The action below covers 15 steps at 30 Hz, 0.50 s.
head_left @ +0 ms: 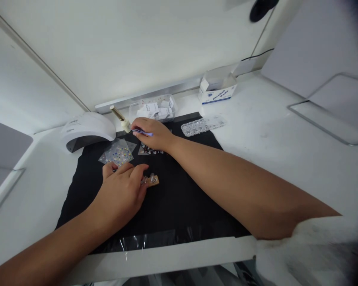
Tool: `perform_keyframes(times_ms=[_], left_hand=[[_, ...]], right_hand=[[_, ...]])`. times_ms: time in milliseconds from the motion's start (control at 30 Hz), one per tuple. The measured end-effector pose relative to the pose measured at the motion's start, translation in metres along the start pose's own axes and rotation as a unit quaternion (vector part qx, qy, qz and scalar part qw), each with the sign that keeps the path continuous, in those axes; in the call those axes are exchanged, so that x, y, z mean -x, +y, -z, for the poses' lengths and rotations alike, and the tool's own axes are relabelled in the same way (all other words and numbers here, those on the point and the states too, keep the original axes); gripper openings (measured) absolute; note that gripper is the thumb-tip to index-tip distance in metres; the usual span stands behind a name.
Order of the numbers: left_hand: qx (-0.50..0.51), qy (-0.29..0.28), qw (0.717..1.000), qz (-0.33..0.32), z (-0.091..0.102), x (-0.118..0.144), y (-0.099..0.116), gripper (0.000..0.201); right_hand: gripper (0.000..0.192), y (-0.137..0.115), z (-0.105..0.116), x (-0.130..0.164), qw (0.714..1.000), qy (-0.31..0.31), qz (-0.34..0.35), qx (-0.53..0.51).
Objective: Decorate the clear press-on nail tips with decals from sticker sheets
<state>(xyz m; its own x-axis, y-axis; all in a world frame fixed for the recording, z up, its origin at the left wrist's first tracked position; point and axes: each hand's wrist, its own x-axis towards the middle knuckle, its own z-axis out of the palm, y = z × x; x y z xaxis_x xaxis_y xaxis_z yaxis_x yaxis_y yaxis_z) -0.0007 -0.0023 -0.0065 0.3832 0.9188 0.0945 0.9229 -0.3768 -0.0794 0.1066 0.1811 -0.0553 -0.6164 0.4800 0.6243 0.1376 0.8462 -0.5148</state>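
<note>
Over the black mat (179, 198), my left hand (119, 190) has its fingers curled around a small wooden strip (153, 182) that carries clear, nail-like pieces; much of the strip is hidden beneath the hand. Farther back, my right hand (155, 133) pinches a slim lavender tool (143, 132) that looks like tweezers. Just beyond those fingertips is a cream nail polish bottle (125, 125) with a long gold cap (117, 113); I cannot tell whether the fingers touch it. Clear sachets of colored gems (119, 153) lie between the hands, and a packet of dark and silvery decorations (149, 150) is under my right hand.
A white nail lamp (88, 129) stands at the back left. Behind the mat are a clear tub with white packets (153, 109), a clear compartment case (201, 126) and an open alcohol pads box (217, 89). Metal-framed panels (331, 107) flank the white table (271, 139).
</note>
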Motion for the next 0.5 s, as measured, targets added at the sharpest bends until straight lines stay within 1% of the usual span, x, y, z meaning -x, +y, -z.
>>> perform_keyframes(times_ms=[133,333,500], left_hand=[[-0.010,-0.006,1.000,0.015,0.0001,-0.0008,0.0018,0.025],[0.021,-0.013,1.000,0.017,0.0035,-0.0031,0.0003,0.023],[0.039,-0.005,0.999,0.000,0.0032,-0.0027,-0.0022,0.023]], right_hand=[[0.013,-0.0001,0.0001,0.0000,1.000,-0.004,0.001,0.002],[0.016,0.0003,-0.0001,0.0005,1.000,-0.001,0.000,-0.011],[0.015,0.0004,-0.0004,0.0003,1.000,0.002,-0.002,-0.013]])
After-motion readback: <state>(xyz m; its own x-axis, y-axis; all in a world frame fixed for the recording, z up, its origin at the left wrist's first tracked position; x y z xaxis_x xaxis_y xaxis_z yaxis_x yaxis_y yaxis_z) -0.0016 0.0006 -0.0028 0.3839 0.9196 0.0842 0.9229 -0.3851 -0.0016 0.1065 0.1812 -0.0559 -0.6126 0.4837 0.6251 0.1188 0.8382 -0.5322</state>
